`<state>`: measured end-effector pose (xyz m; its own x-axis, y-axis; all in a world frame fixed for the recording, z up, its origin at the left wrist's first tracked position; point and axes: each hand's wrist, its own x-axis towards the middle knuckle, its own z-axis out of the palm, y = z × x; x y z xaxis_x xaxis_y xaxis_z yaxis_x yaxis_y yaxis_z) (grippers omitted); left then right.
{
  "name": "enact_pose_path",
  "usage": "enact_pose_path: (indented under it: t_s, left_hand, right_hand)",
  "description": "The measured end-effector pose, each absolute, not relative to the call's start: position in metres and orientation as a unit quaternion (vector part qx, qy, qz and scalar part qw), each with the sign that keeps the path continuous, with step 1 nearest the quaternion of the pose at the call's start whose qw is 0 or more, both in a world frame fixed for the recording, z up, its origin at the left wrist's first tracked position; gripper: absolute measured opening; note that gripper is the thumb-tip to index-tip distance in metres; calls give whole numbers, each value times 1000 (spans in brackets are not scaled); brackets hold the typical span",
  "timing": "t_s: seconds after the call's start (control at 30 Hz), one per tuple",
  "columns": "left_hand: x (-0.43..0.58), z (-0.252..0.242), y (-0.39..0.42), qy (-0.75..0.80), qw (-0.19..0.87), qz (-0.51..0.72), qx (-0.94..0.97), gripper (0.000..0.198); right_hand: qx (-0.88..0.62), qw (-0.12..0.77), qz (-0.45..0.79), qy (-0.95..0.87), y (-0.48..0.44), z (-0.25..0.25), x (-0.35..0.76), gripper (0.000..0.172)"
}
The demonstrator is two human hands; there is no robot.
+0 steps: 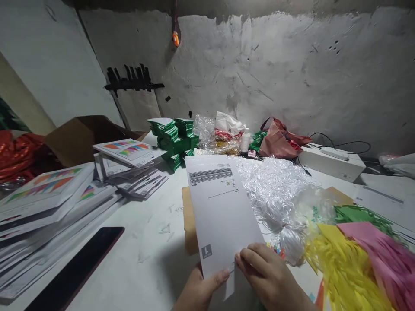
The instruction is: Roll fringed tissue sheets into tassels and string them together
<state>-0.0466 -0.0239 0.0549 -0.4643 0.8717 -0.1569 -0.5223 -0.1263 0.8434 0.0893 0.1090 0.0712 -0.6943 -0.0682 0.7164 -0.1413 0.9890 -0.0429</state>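
A white printed card [223,216] is held up in front of me, with a block of dark lines near its top and a small grey square near its lower left. Its top edge shows more than one layer. My left hand [207,285] grips the lower left part, thumb on the front face and fingers hidden behind. At the lower right edge my right hand [262,268] is closed, its fingertips pinching the card. Behind the card, a brown cardboard piece [188,220] is partly covered. A white flap [229,288] shows between my hands.
Stacks of printed white packets [42,194] and a dark phone [81,263] lie at left. Green bundles [175,138], a white bottle [245,140] and a reddish bag [280,140] stand behind. White strands [275,185], yellow tassels [340,259] and pink tassels [376,259] spread at right.
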Motion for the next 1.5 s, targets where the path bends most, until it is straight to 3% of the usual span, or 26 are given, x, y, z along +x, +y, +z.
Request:
enact_pose_path:
  t_s: [0.13,0.63,0.8,0.97,1.13,1.2,1.3,1.4,1.5]
  left_hand:
    - [-48,52,-26,451,491,720,191,49]
    - [-58,30,-27,512,494,660,242,47]
    - [-56,34,-24,452,514,683,256,48]
    - [-48,40,-24,485,489,688,231,44]
    - [-55,50,-28,471,491,714,164,44]
    - [-65,59,-30,452,465,748,142,47]
    - [-85,75,-34,438,376,807,126,55]
    - [-103,86,-45,450,281,840,111,54]
    - [-113,90,-63,478,228,840,119,38]
  right_hand:
    - [59,369,86,-923,111,69,88,22]
    - [60,319,49,-944,111,69,90,25]
    - [64,336,-15,-940,107,67,91,25]
    - [64,375,-30,-924,102,55,86,23]
    - [-38,490,135,-860,114,65,94,16]
    - [-92,457,229,-855,124,78,105,13]
    - [-100,323,306,-890,129,84,115,13]
    - [-13,268,270,-925,114,68,97,22]
    - [48,196,220,-955,89,43,61,36]
